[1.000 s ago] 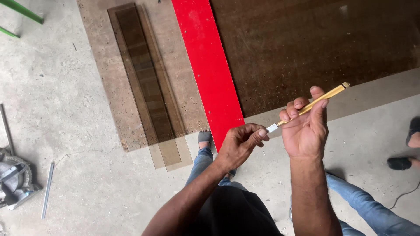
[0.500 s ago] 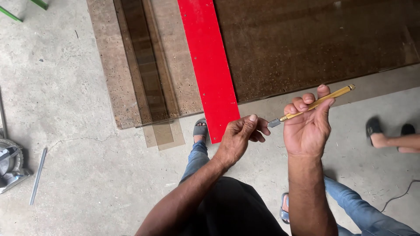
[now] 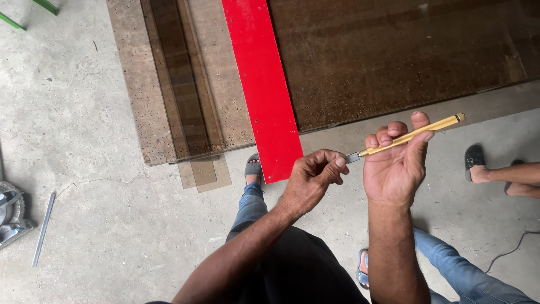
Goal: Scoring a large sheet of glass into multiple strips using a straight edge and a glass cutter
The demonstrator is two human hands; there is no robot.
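Observation:
My right hand (image 3: pixel 396 166) holds a slim yellow pencil-shaped cutter (image 3: pixel 413 135) across its fingertips, its metal head pointing left. My left hand (image 3: pixel 312 180) is curled, and its thumb and fingers pinch at that metal tip (image 3: pixel 352 158). Both hands hover over the concrete floor, just below the near end of a long red strip (image 3: pixel 261 84). The strip lies on a large brown board (image 3: pixel 394 50).
Tinted glass strips (image 3: pixel 183 90) lie on the board's left part and overhang its front edge. Another person's feet in dark sandals (image 3: pixel 478 160) are at the right. A metal rod (image 3: pixel 43 228) and a tool (image 3: pixel 8 214) lie on the floor at the left; a cable (image 3: pixel 509 250) runs at the lower right.
The view has drifted, so the board and strip sit further right in frame. My left fingers stay at the cutter's tip. The other person's feet have come further into view.

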